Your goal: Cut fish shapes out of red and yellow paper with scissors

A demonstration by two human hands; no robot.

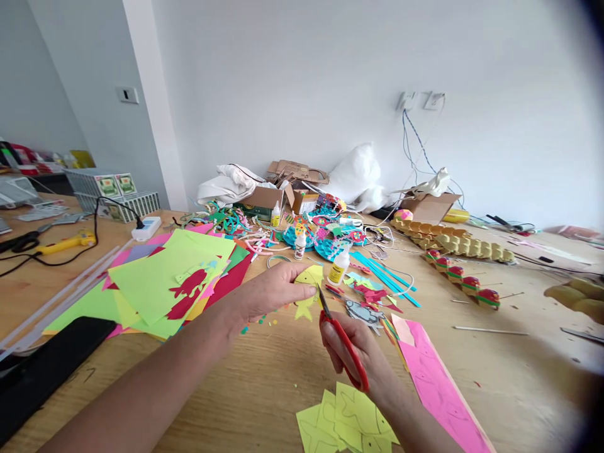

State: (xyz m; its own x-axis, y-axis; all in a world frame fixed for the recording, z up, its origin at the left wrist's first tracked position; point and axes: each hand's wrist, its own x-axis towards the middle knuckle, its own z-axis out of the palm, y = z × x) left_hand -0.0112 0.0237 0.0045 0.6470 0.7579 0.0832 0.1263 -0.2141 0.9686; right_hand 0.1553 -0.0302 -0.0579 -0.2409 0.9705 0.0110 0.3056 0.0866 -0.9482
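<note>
Pinched between the thumb and fingers of my left hand (278, 286) is a yellow paper fish (310, 275), partly cut out. My right hand (352, 346) grips red-handled scissors (346, 349), whose blades meet the paper's right edge. A yellow tail-shaped part (304, 309) hangs below my left fingers. Under my right wrist lie several yellow paper pieces (358, 412) with drawn fish outlines. A white glue bottle (338, 267) with a yellow label stands just beyond my hands. Right of it are red paper cut-outs (370, 294) and a grey fish cut-out (363, 313).
Coloured paper sheets (165, 277) are piled at left, near a black phone-like slab (56, 371) and a yellow glue gun (68, 242). A pink strip (438, 384) with drawn fish lies at right, before a row of red-and-green crafts (462, 277). Boxes (264, 204) and craft scraps fill the back.
</note>
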